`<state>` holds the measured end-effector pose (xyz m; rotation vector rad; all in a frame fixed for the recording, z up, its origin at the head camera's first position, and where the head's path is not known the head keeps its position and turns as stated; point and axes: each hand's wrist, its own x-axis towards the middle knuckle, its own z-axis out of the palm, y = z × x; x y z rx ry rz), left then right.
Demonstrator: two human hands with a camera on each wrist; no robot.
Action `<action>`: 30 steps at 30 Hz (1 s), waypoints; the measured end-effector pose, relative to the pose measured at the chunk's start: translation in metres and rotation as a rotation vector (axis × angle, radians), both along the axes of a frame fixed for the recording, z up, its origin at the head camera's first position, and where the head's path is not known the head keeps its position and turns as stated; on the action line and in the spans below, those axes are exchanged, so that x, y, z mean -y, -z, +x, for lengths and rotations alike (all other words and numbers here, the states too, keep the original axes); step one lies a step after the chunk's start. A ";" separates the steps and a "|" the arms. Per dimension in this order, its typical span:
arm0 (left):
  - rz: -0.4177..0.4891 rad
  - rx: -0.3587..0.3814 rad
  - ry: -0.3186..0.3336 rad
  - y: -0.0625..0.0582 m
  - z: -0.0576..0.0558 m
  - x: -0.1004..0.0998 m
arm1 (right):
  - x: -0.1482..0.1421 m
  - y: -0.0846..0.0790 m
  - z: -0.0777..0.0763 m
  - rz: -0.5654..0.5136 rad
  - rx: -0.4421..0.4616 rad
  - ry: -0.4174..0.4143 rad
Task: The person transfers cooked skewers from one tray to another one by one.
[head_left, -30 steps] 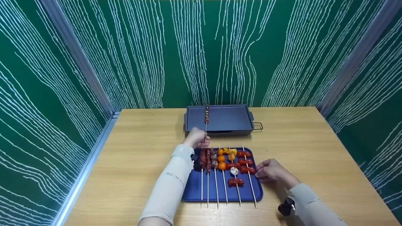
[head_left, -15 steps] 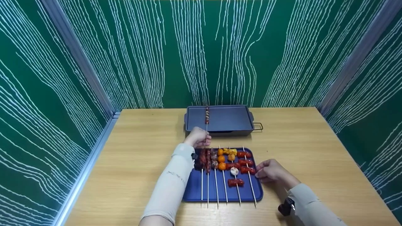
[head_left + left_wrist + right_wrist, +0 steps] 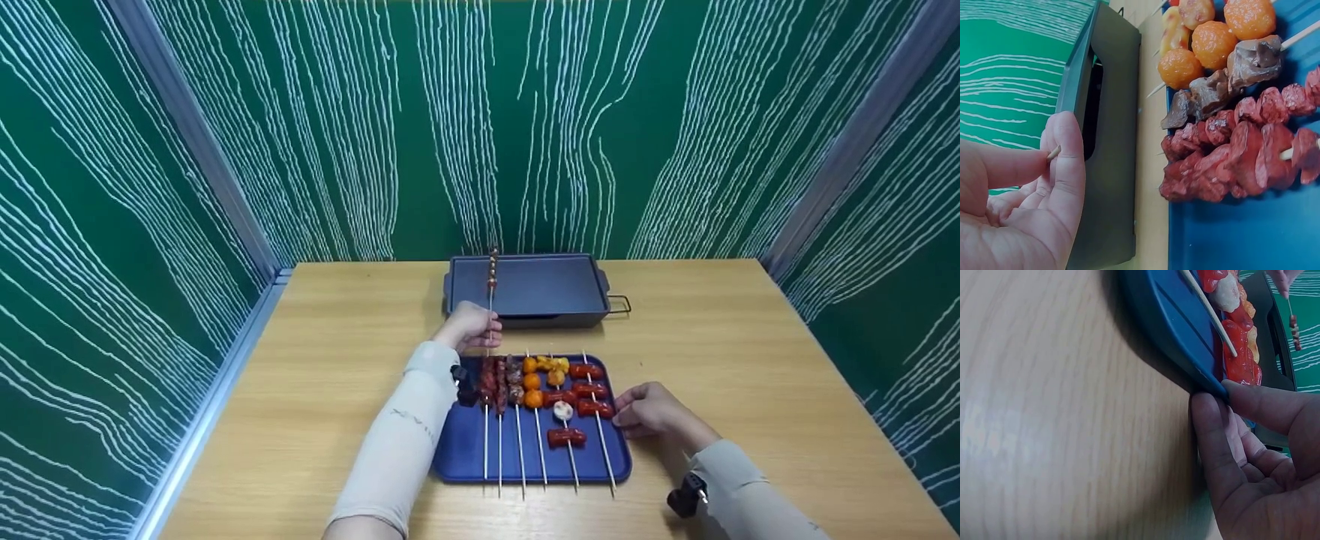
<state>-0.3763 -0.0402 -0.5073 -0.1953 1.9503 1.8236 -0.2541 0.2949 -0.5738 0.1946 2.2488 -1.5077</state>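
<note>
My left hand pinches the wooden stick of a small-pieced skewer between thumb and fingers. The skewer's food end overlaps the left part of a dark grey grill in the head view; the stick's end pokes out at the fingertips in the left wrist view. With thumb and forefinger, my right hand grips the right rim of a blue tray. On that tray lie several skewers: red meat, brown chunks, orange balls, and red sausages.
The grill stands at the back of the wooden table, just behind the tray, with a wire handle jutting from its right side. Green walls with white lines close in the back and both sides. Several stick ends overhang the tray's front edge.
The food end of the held skewer has risen slightly and the skewer looks turned in my left fingers. My right hand keeps its grip on the tray rim. The head view has shifted slightly.
</note>
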 end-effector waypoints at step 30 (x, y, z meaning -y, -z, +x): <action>-0.006 -0.093 0.049 -0.015 0.027 0.036 | -0.001 0.000 -0.003 0.009 0.016 0.011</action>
